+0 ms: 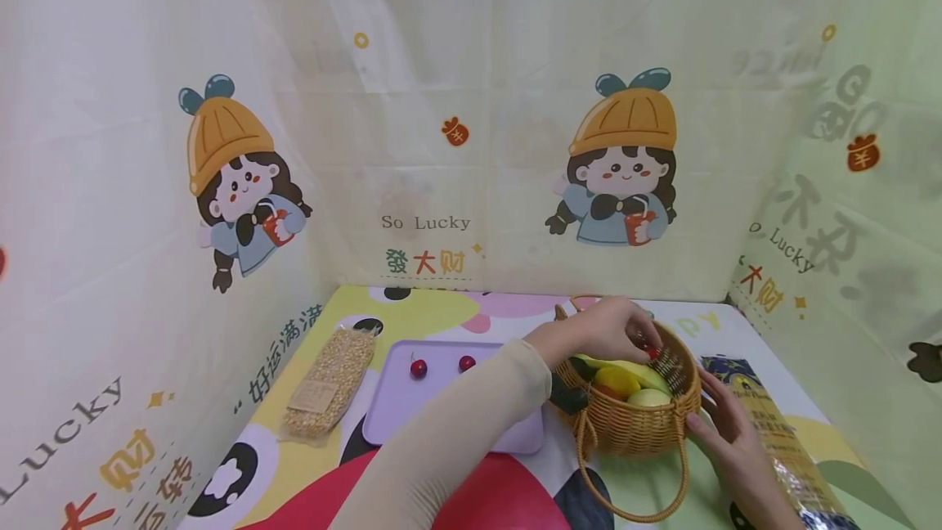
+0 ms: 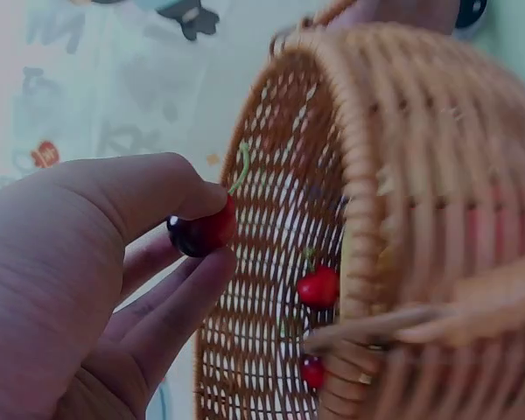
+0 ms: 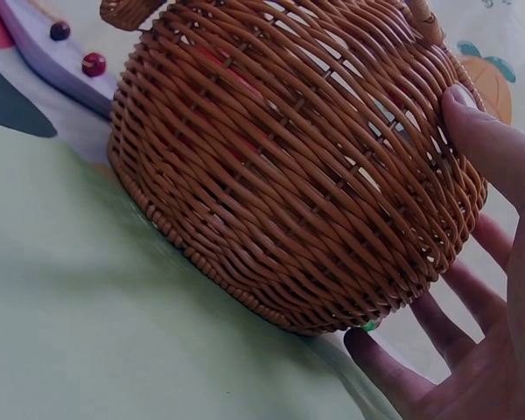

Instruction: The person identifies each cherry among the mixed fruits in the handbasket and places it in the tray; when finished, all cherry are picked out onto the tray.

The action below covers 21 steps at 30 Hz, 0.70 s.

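My left hand (image 1: 607, 330) pinches a red cherry (image 2: 212, 229) with a green stem between thumb and fingers, at the opening of the wicker basket (image 1: 640, 432). Inside the basket lie a yellow lemon (image 1: 616, 383), a pale green round fruit (image 1: 649, 398) and a long yellow-green fruit (image 1: 640, 370). Two more cherries show in the left wrist view, one a bright red cherry (image 2: 318, 287) by the rim. With fingers spread, my right hand (image 1: 736, 448) touches the basket's right side, its thumb against the weave.
A lilac tray (image 1: 386, 399) with two cherries (image 1: 418, 369) stands left of the basket, partly behind my left sleeve. Farther left lies a bag of yellow kernels (image 1: 331, 383). A blue and gold package (image 1: 773, 432) lies on the right. Printed curtains surround the table.
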Available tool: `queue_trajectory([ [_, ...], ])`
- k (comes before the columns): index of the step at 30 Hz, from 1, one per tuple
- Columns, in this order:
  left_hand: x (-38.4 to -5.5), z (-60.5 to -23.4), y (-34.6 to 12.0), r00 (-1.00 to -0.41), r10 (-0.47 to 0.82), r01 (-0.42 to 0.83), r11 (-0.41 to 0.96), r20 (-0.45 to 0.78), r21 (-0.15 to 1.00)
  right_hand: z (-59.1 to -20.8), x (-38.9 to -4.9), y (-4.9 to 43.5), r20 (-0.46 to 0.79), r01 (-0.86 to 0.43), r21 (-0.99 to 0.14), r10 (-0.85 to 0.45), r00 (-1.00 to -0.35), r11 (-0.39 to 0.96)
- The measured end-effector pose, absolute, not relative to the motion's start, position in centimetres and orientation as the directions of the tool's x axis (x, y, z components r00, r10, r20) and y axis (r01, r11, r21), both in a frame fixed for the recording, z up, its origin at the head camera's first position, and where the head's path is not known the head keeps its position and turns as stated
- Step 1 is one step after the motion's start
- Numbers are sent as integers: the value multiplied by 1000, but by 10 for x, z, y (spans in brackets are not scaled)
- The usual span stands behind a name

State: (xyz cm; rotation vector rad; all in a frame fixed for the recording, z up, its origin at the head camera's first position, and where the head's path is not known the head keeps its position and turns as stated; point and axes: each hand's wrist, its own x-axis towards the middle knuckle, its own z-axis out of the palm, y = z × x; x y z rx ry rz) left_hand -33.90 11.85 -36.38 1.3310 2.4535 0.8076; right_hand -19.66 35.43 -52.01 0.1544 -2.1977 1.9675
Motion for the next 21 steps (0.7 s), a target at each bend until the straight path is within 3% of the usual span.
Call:
queue_trajectory([
  [6, -320, -366, 96, -556, 825, 697, 394, 104, 599, -522, -198, 356, 224, -216, -967, 47, -973, 138],
  [10, -306, -370, 81, -537, 827, 666, 293, 168, 686, -523, -198, 357, 223, -213, -965, 51, -973, 151],
  [16, -287, -379, 57, -552, 795, 497, 72, 251, 865, -522, -198, 357, 222, -214, -967, 47, -974, 141],
  [21, -270, -391, 34, -595, 738, 402, -68, 317, 913, -521, -198, 355, 234, -226, -965, 50, -971, 131],
])
